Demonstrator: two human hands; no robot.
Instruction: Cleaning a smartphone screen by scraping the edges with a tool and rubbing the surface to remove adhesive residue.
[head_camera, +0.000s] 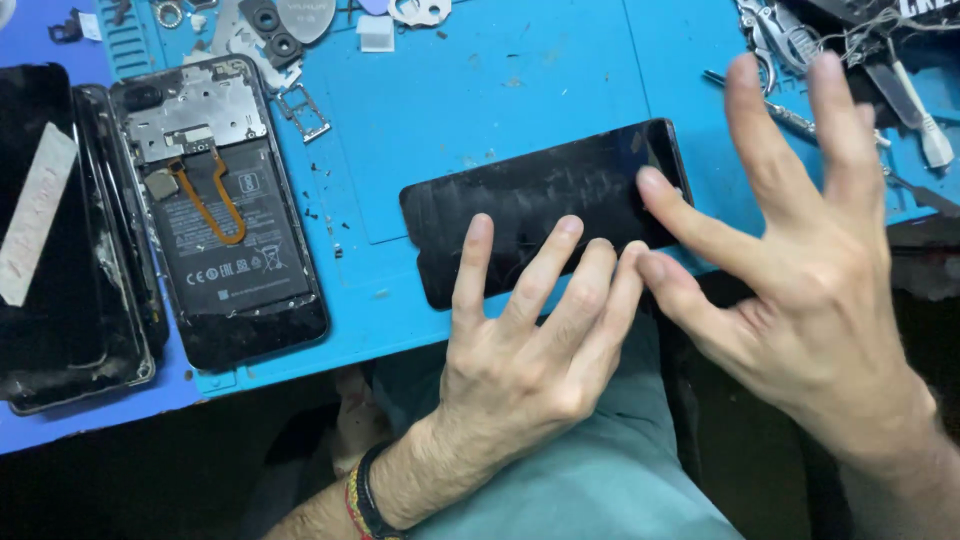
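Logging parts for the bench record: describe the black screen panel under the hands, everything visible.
The black screen panel is a flat, glossy, glass-looking rectangle with rounded corners, smudged and scuffed. It lies face up, slightly tilted, on the blue mat near its front edge. Left hand fingers rest on its lower edge; right hand fingers touch its right end.

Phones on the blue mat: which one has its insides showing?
The opened phone left of the hands: its back is off, baring a battery and orange ribbon cable. The black phone under the left hand and right hand shows only dark glass.
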